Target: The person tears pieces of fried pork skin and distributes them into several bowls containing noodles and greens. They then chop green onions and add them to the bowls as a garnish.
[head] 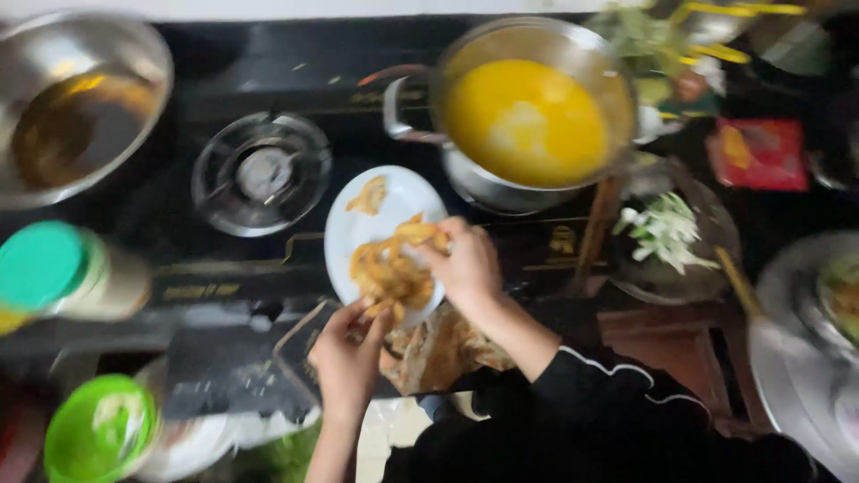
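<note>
Black stove: white plate, orange-brown strips.

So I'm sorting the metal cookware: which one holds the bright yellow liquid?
The steel pot right of the empty burner; the wok at far left holds only darker oil.

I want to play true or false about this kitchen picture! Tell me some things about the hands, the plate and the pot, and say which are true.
1. The right hand touches the orange-yellow food pieces on the white plate. True.
2. The steel pot holds a green liquid. False: the liquid is yellow.
3. The left hand is at the near edge of the plate. True.
4. The plate sits inside the pot. False: it is beside the pot, over the black stove.
5. A jar with a green lid is far left. True.
6. The gas burner has a pan on it. False: it is bare.
</note>
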